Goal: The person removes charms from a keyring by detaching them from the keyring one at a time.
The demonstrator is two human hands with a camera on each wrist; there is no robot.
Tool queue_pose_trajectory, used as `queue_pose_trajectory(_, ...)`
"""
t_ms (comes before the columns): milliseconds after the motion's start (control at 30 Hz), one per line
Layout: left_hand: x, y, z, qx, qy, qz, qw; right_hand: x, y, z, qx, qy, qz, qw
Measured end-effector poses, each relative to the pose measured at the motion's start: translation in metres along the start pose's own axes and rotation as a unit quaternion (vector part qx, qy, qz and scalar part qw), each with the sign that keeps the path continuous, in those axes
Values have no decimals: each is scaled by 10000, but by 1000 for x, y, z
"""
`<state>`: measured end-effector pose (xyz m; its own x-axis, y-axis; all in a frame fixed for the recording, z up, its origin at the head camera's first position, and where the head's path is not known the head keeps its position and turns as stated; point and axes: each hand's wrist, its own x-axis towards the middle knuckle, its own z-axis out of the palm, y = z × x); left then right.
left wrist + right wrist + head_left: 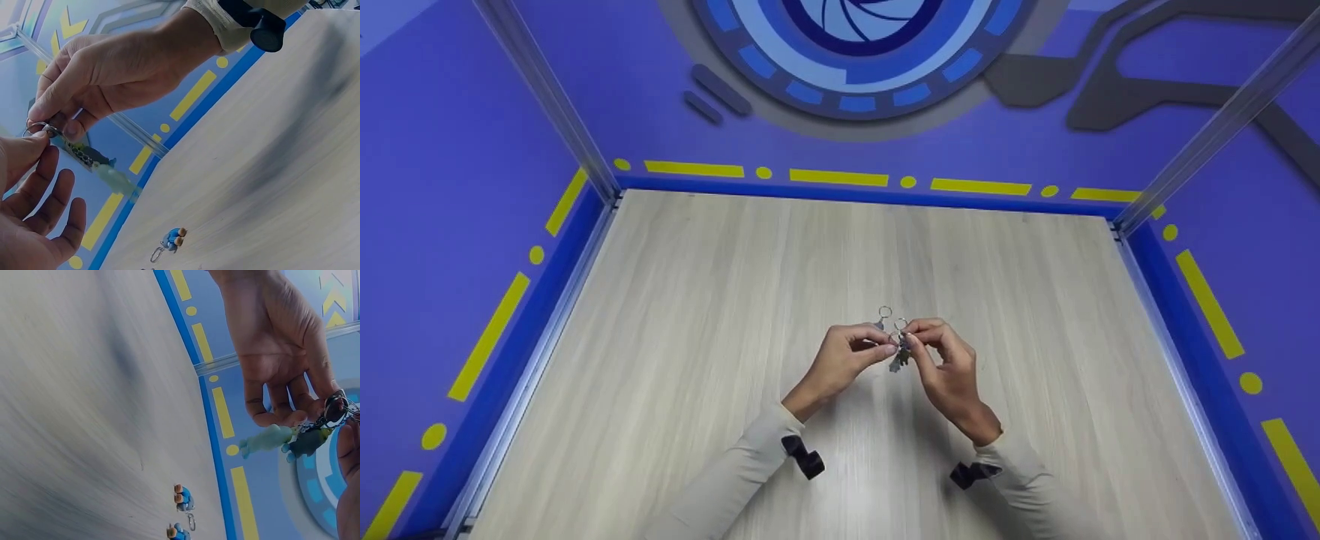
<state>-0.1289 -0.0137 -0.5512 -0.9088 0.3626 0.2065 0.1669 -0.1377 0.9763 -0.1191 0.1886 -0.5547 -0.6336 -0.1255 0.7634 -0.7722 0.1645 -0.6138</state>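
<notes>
My left hand and right hand meet over the table, thumbs and fingertips pinching metal key rings between them. Two figurine keychains dangle from short chains below the fingertips: one pale green, the other dark grey-green. Seen from the left wrist, the left hand comes in from the lower left, its other fingers loosely spread. The right hand reaches in from above. Fingertips partly cover the rings.
On the table lie blue figurine keychains with brown feet, one with a ring and another at the frame's bottom. Blue walls with yellow marks enclose the wooden tabletop. Both wrists carry black cameras.
</notes>
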Motion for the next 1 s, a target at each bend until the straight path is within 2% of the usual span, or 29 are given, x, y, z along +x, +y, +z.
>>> queue_pose_trajectory(267, 1, 6, -2, 65, 57, -149, 9999, 0, 0, -2, -162, 59, 58, 9998)
queue_pose_trajectory(567, 3, 10, -3, 220, 404, 15, 9989, -2, 2, -1, -172, 50, 148, 9997)
queue_pose_trajectory(867, 2, 13, 0, 831, 981, 221, 9915, -2, 3, 0, -148, 18, 203, 9997)
queue_pose_trajectory(1000, 2, 14, 0, 1396, 990, 600, 9834, -1, 3, -1, -230, -8, 207, 9995)
